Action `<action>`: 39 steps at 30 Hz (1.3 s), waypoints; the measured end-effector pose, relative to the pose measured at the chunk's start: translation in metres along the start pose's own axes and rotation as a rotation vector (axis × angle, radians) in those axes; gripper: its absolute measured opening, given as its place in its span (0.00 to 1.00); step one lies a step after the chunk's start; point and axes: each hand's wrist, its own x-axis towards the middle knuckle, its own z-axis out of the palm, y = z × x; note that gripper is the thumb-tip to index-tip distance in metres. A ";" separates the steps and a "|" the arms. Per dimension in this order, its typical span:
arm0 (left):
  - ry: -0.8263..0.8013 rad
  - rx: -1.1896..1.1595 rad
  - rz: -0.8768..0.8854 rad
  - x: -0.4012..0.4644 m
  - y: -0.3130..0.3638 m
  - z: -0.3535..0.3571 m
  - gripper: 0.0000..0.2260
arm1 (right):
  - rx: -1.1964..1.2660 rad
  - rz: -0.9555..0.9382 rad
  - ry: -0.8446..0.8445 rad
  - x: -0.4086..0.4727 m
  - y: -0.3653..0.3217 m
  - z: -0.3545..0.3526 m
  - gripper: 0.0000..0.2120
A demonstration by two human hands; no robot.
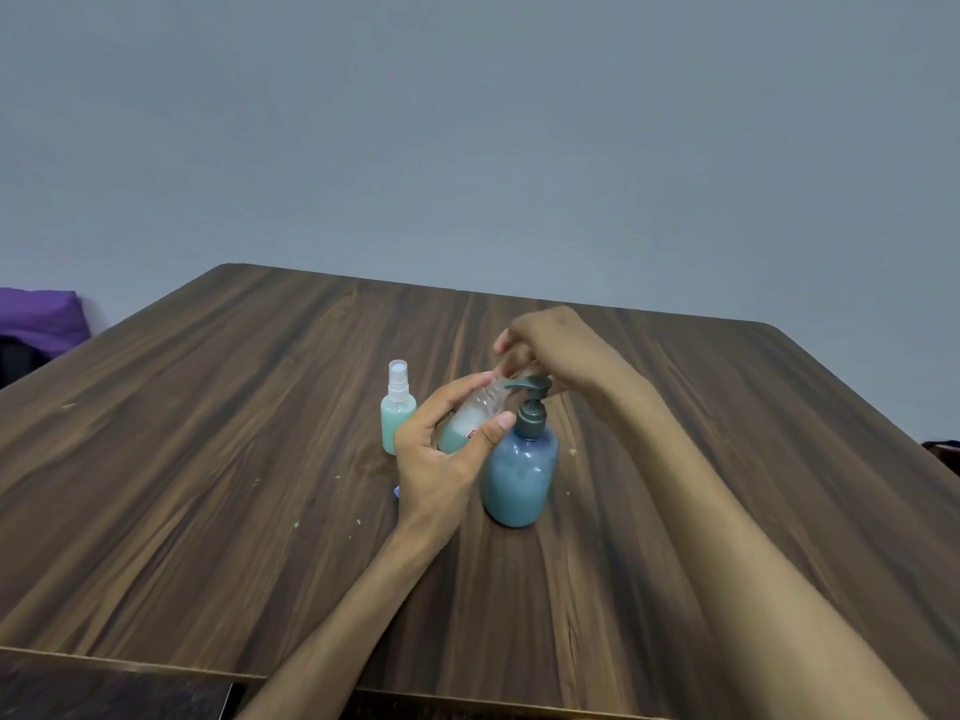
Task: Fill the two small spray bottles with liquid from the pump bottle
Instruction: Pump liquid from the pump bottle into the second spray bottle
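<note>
blue pump bottle (519,475), dark wood-grain table (208,459)

head view | worn on person's head | faces forward and down over bench (260,459) | close above hands (447,459), wall (467,122) far | single view, nothing shared

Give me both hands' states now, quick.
Left hand: grips the tilted small spray bottle.
Right hand: on the pump bottle head; grip cannot be told.
</note>
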 end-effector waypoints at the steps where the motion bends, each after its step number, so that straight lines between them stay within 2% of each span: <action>1: -0.006 0.006 0.009 0.000 0.000 0.000 0.16 | -0.103 0.002 -0.005 0.006 -0.002 0.004 0.12; 4: -0.009 0.010 0.022 -0.002 0.001 0.001 0.17 | -0.329 -0.007 0.084 0.011 -0.005 0.020 0.16; 8: -0.006 0.037 0.015 -0.002 -0.003 -0.001 0.18 | -0.376 0.026 0.180 0.005 0.009 0.035 0.21; 13: -0.022 -0.002 0.016 -0.003 0.000 -0.002 0.18 | -0.389 0.076 0.035 0.005 -0.002 0.030 0.27; 18: -0.021 -0.002 0.002 -0.001 -0.005 -0.001 0.17 | -0.402 0.102 0.053 0.005 0.001 0.032 0.29; 24: -0.010 -0.018 0.002 -0.002 -0.005 -0.003 0.15 | -0.334 0.096 0.098 0.002 -0.004 0.033 0.25; 27: -0.023 -0.023 -0.010 -0.002 -0.006 -0.002 0.16 | -0.329 0.138 0.107 0.005 0.002 0.035 0.25; 39: 0.008 -0.031 -0.014 0.001 -0.012 -0.005 0.16 | -0.366 0.099 0.095 0.007 -0.005 0.038 0.27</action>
